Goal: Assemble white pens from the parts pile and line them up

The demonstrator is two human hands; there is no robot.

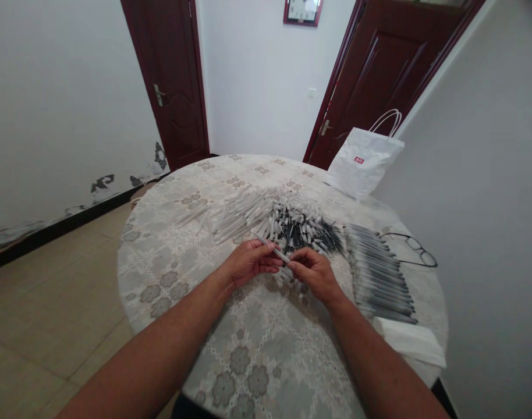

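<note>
Between my two hands, above the near side of the pile, is a slim whitish-grey pen [270,245], tilted down to the right. My left hand [254,262] pinches its barrel between thumb and fingers. At its lower right end, the thumb and fingertips of my right hand [312,272] are closed on it. Just beyond my hands lie a heap of pale translucent pen barrels [244,214] and a heap of dark refills with white ends [298,224]. Off to the right, grey pens [379,270] are lined up side by side in a long row.
The round table has a flowered cloth [235,372]. Eyeglasses [417,250] lie right of the pen row, and a white packet [410,340] sits at its near end. A white paper bag [364,163] stands at the back right, close to the wall.
</note>
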